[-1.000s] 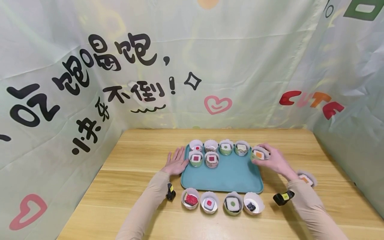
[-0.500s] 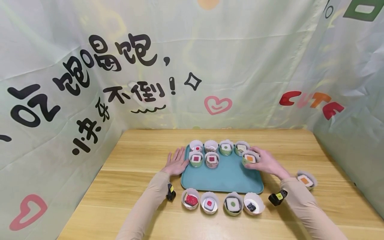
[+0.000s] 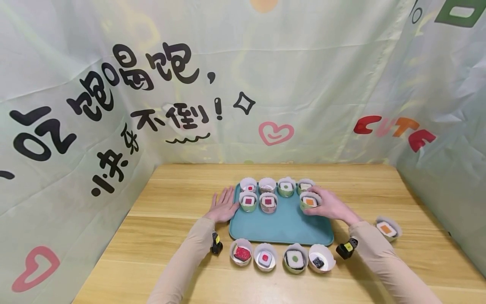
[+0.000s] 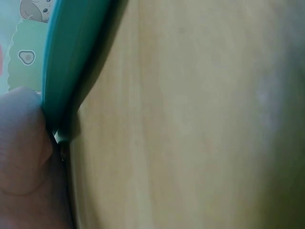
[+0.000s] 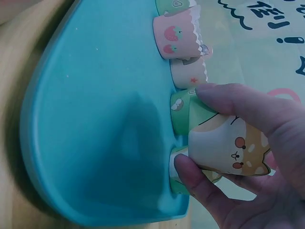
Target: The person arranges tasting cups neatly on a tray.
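My right hand (image 3: 329,206) pinches a paper cupcake cup (image 5: 224,138) between thumb and fingers, over the right part of the blue tray (image 3: 281,226). This cup has a cartoon animal print and holds a white square piece with an orange centre (image 3: 309,202), which looks like a sushi roll. Just behind it stands a cup with a plain white piece (image 3: 305,186). Along the tray's left edge, my left hand (image 3: 221,207) lies with fingers extended on the table, its thumb (image 4: 21,129) at the tray's rim. Two cups with dark-red-centred pieces, green (image 3: 248,202) and pink (image 3: 268,203), stand nearby on the tray.
More cups line the tray's back edge, including a green-dotted one (image 3: 286,186). In front of the tray stand several cups, among them one with a red piece (image 3: 241,252). Another orange-centred cup (image 3: 388,228) rests on the wooden table (image 3: 171,185) at right. Printed cloth (image 3: 322,84) hangs behind.
My right hand has carried the orange-centred cup leftward, from the tray's right edge to over the tray in front of the back row. My left hand has stayed in place.
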A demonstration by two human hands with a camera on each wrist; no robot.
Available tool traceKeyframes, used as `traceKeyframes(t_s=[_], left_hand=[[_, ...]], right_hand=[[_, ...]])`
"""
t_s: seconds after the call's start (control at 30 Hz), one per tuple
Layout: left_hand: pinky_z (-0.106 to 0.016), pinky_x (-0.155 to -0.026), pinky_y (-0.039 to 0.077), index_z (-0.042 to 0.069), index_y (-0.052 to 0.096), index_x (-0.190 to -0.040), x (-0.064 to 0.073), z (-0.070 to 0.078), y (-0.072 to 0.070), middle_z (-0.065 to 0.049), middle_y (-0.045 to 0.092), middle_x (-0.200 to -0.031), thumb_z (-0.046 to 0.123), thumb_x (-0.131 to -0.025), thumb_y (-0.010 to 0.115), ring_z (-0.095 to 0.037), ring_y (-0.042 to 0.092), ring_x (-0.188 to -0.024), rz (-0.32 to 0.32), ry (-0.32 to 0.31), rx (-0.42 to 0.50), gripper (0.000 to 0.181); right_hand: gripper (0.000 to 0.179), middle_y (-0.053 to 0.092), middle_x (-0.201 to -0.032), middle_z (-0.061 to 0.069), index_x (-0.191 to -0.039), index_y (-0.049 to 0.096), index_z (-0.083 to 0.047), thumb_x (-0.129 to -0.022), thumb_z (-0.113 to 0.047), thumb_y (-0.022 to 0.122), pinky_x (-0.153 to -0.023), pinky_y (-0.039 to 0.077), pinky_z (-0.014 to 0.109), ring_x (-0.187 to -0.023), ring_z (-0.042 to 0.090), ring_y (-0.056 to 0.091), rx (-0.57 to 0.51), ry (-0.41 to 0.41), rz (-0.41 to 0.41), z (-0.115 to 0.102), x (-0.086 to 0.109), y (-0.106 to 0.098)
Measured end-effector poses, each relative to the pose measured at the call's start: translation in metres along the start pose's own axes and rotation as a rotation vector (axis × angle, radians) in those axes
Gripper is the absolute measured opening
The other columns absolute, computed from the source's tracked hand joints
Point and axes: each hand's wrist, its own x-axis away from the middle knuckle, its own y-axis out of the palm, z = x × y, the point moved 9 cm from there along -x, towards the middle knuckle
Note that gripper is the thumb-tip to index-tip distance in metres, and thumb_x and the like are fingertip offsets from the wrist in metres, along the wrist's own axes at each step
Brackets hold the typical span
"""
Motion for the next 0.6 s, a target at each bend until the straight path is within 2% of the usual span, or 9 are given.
traceKeyframes(t_s=[0.23, 0.4, 0.6], left_hand=[[-0.055, -0.127, -0.007, 0.011, 0.0, -0.163, 0.0, 0.0, 0.0, -0.003, -0.005, -0.172, 0.045, -0.108, 0.021, -0.025, -0.004, -0.16, 0.008, 0.005, -0.002, 0.068], [-0.055, -0.127, -0.006, 0.01, 0.001, -0.163, 0.001, 0.001, -0.001, -0.004, -0.003, -0.172, 0.046, -0.108, 0.021, -0.025, -0.003, -0.16, 0.016, 0.008, -0.002, 0.069], [-0.055, -0.127, -0.006, 0.01, 0.0, -0.163, 0.005, 0.004, -0.003, -0.004, -0.004, -0.172, 0.047, -0.108, 0.02, -0.025, -0.003, -0.16, 0.019, 0.003, 0.006, 0.069]], right_hand=[[0.063, 0.067, -0.118, 0.022, -0.128, 0.057, 0.0, -0.078, -0.026, 0.086, -0.085, 0.054, 0.051, -0.102, 0.033, 0.064, 0.016, -0.032, -0.018, -0.01, -0.004, 0.003], [0.068, 0.066, -0.117, 0.023, -0.131, 0.056, 0.002, -0.076, -0.025, 0.086, -0.081, 0.053, 0.046, -0.097, 0.03, 0.063, 0.046, -0.047, -0.039, -0.014, -0.009, 0.006], [0.072, 0.063, -0.127, 0.026, -0.134, 0.054, 0.005, -0.076, -0.024, 0.086, -0.085, 0.053, 0.05, -0.103, 0.034, 0.063, 0.077, -0.061, -0.07, -0.017, -0.014, 0.009]])
